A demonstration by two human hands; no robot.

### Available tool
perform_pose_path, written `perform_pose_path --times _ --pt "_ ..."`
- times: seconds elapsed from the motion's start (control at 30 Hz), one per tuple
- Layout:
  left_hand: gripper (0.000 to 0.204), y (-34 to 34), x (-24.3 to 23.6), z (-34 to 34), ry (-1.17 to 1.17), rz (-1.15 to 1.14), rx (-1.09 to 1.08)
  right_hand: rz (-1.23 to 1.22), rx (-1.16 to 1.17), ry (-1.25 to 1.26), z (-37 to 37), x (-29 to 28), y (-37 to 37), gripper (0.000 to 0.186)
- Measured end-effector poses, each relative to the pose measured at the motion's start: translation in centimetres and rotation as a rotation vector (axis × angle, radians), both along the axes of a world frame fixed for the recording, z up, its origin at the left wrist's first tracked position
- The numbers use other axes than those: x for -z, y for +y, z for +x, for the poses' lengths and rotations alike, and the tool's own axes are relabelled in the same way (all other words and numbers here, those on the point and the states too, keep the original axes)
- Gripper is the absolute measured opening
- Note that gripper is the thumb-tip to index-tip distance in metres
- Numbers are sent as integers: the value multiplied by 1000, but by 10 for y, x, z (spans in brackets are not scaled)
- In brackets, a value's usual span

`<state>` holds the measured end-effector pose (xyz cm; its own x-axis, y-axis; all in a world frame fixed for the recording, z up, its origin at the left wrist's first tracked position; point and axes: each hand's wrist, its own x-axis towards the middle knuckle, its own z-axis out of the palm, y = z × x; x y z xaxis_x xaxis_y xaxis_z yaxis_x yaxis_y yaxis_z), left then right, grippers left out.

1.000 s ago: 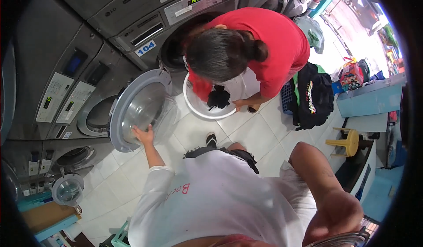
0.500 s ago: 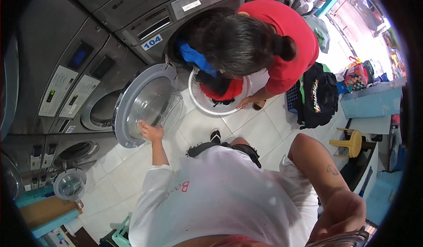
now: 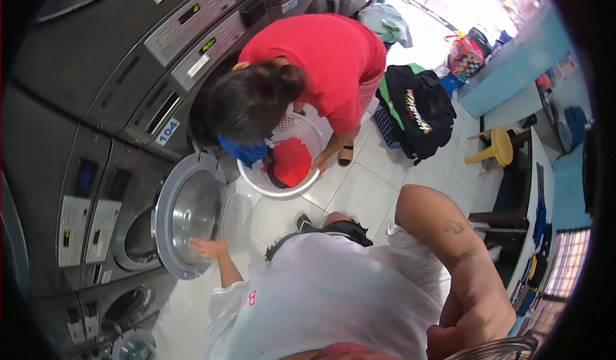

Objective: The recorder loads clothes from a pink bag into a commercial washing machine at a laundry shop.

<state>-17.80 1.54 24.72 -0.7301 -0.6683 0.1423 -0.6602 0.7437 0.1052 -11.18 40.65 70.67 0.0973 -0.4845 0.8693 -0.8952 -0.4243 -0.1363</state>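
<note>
While basket point(image 3: 312, 138) holds red cloth point(image 3: 292, 162) — blue cloth point(image 3: 242, 149) only at rim — left hand point(image 3: 210, 249) spreads by door point(image 3: 196, 207), right hand's point(image 3: 478, 302) hold unclear.

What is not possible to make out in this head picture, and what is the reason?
In the head view:
Interior of the washer: mostly hidden by the co-worker's head.
Co-worker's other hand: apparently behind that head.
Basket bottom: partly covered by red cloth.
Right hand: most fingertips curled out of sight.
Beyond the doorway: blurred by glare.
</note>
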Motion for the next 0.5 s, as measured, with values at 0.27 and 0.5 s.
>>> perform_pose_path --times 0.27,0.5 --pt "95 -6 13 -9 -19 13 -111 -792 280 278 -9 16 3 20" --pt "91 44 -28 -40 -95 -9 -90 -993 1057 802 -5 -7 1 49"
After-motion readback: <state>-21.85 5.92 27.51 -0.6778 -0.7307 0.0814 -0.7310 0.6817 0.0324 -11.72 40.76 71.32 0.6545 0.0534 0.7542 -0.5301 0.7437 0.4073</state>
